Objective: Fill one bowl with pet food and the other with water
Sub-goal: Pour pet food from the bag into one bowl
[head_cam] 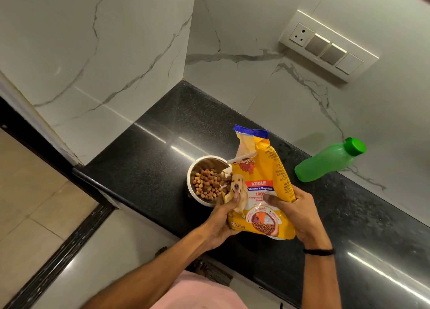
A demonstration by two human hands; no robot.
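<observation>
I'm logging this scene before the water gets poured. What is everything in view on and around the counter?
bowl: one, steel, on the counter left of the bag
kibble: a heap, brown and tan, inside the bowl
pet food bag: one, yellow with a blue top, held upright, its left edge over the bowl
bottle: one, green with a green cap, on the counter by the wall, right of the bag
counter: one, black and speckled, in the wall corner
switch panel: one, white, on the marble wall
wristband: one, black, on the right wrist
left hand: grips the bag's lower left edge
right hand: grips the bag's right side
</observation>
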